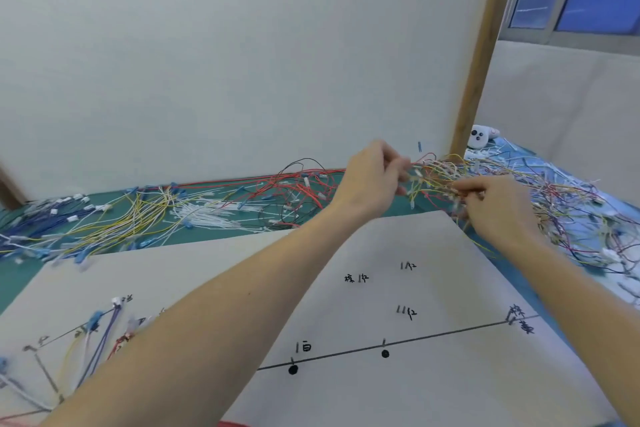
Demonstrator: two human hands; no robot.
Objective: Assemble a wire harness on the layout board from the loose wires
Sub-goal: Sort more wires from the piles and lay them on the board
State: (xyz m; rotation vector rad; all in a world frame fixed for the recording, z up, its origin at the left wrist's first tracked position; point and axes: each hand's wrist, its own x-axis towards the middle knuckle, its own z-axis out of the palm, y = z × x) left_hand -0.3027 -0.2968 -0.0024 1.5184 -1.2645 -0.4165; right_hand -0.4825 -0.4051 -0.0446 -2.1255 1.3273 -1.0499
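Observation:
The white layout board [398, 246] lies in front of me, marked with black lines, dots and handwritten labels. Several wires [100, 333] lie on its left part. A tangled heap of loose wires [568, 211] in red, yellow and white sits beyond the board's far right corner. My left hand [372, 177] is raised above the board's far edge, its fingers pinched on strands at the heap's left end. My right hand [498, 208] reaches into the same heap, fingers closed on thin wires. Both hands are blurred.
Red and black wires [294, 191], white ones [207, 215], yellow ones [138, 218] and blue ones [34, 229] lie sorted along the green mat behind the board. A white panel with a wooden post [481, 55] stands behind. A small white device [479, 137] sits by the post.

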